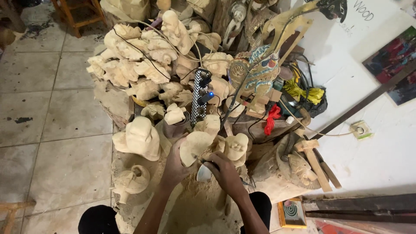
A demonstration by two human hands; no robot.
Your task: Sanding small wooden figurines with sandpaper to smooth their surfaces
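My left hand (174,164) grips a pale unfinished wood carving (194,146) from below and holds it over a heap of sawdust (190,208). My right hand (224,172) is closed around a small power tool with a whitish head (203,173), whose tip sits against the underside of the carving. Its dark cable runs up toward a black-and-white power strip (199,97) with a blue light. Finished and rough carved figures crowd close on both sides.
A large pale carved head (139,138) stands left of my hands, a small figure (236,147) right of them, a round-bodied carving (131,181) lower left. Many more carvings (147,60) pile behind. A painted flat puppet (260,71), tools and wood scraps lie right. Tiled floor (52,121) spreads left.
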